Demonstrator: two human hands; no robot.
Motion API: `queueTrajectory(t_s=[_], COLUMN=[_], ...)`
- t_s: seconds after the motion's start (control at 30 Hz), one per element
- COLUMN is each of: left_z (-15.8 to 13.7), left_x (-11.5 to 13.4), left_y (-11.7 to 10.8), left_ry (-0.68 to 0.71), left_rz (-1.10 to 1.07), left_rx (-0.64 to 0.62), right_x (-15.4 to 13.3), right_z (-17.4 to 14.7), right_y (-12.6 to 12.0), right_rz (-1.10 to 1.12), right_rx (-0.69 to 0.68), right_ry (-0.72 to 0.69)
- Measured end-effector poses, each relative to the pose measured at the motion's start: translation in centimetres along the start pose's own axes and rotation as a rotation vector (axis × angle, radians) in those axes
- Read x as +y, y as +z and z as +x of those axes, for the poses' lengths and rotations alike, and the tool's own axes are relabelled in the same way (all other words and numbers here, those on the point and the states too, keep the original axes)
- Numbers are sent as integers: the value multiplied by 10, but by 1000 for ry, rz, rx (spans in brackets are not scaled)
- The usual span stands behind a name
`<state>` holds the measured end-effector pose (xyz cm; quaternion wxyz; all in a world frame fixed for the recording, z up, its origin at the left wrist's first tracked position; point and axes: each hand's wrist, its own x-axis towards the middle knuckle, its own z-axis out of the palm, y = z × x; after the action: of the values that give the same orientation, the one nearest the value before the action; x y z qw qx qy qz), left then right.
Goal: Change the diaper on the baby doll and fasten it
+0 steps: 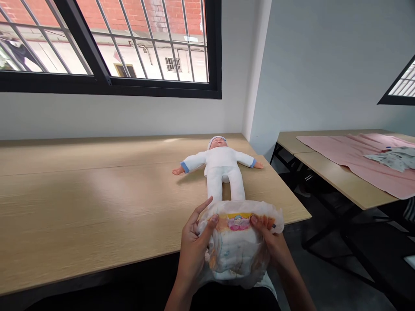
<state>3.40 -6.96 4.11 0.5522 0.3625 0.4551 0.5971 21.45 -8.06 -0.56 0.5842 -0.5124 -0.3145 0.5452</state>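
Observation:
A diaper (238,248) with a coloured, printed waistband is held up at the table's front edge. My left hand (196,237) grips its left side, thumb on the front and index finger stretched upward. On the other side my right hand (270,237) pinches the waistband with its thumb in front; the rest of its fingers are hidden behind. Just beyond lies a baby doll (223,162) on its back in white clothes with blue cuffs and a cap, arms spread. The diaper covers the ends of the doll's legs from view.
The light wooden table (97,207) stretches left below a barred window (145,43). To the right, past a gap, stands a second table (343,177) with a pink cloth (356,151) and a crumpled patterned cloth (394,157) on it. A dark chair (379,250) sits at lower right.

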Motion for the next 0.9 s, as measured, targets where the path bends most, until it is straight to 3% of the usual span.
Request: queueTrajectory(t_s=[0.9], left_z=[10], left_x=[2], left_y=[-37], left_ry=[283], left_rz=[-39], left_rx=[175], right_x=[-7], right_z=[1], right_y=[-2], right_rz=[129], right_rx=[130], right_ry=[9])
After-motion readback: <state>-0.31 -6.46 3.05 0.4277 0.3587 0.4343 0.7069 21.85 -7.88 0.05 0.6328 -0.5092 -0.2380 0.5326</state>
